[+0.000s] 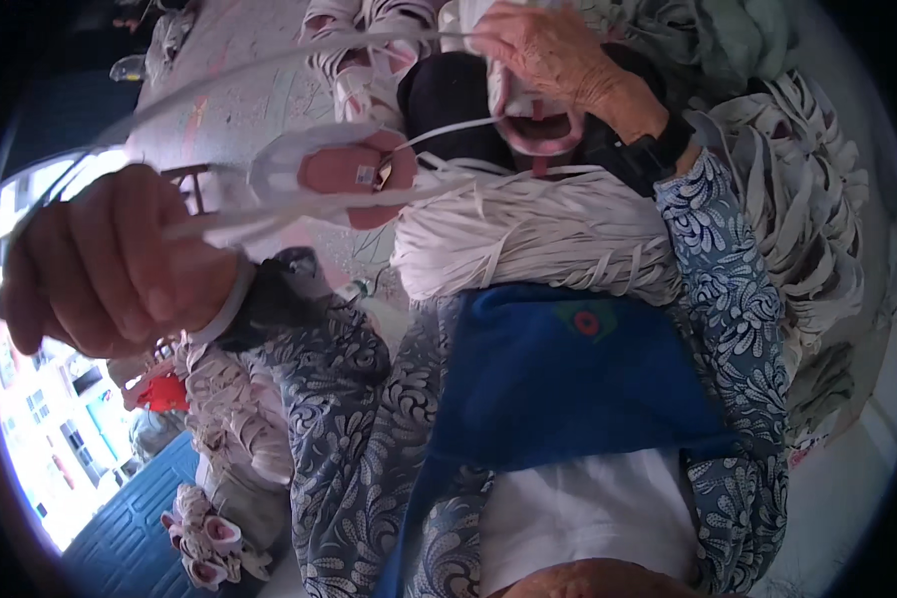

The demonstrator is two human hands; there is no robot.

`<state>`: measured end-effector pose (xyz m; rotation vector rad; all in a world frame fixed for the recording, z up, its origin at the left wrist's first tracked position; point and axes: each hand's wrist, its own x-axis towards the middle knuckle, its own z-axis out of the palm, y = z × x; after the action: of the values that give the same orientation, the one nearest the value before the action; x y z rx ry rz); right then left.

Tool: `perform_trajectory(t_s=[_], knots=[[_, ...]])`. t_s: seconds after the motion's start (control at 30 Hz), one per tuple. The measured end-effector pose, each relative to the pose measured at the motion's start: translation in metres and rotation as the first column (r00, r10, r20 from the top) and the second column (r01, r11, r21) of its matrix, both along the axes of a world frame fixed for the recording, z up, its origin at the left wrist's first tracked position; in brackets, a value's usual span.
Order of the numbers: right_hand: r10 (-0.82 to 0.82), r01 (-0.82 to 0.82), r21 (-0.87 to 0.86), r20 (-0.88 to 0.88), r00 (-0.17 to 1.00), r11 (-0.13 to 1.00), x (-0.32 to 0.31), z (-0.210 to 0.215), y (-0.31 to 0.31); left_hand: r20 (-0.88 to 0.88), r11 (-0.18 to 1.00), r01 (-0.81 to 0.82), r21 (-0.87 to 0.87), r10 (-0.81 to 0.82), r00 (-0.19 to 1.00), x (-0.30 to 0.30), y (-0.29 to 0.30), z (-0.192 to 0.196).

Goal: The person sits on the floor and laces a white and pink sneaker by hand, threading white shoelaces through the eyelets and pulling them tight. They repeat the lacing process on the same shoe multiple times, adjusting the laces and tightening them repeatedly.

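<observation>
Shoe: pale, pink-lined, between the dark-covered knees, beyond the lace bundle on the lap.
Shoe's long axis: seemingly away from the body, opening toward the wearer; the far end is partly hidden by the right hand.
Right hand: over the shoe and much the nearer; its fingertips meet a pale strand, but whether they pinch it or press on the shoe I cannot tell.
Left hand: well out to the left, blurred, fingers curled into a fist around a pale lace.
Lace line: from the left fist rightward across the white-and-pink shoe toward the opening; a higher strand arcs from the left hand's side to the right fingertips.
Key relation: the shoe lies right of the left fist and under the right hand, so pull direction, I judge, runs sideways across the shoe's length.
</observation>
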<state>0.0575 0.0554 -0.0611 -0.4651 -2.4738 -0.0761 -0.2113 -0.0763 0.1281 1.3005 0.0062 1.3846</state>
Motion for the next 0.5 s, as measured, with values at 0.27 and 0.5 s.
perform_trajectory(t_s=[0.27, 0.5], knots=[[-0.181, -0.076, -0.616, -0.344, 0.922, 0.784, 0.019, 0.077, -0.015, -0.003, 0.993, 0.015, -0.119, -0.015, 1.000, 0.006, 0.011, -0.019], [-0.107, -0.114, -0.511, -0.382, 0.918, 0.852, 0.040, 0.120, -0.028, 0.013, 0.935, -0.060, -0.350, 0.068, 0.998, -0.009, 0.036, -0.041]])
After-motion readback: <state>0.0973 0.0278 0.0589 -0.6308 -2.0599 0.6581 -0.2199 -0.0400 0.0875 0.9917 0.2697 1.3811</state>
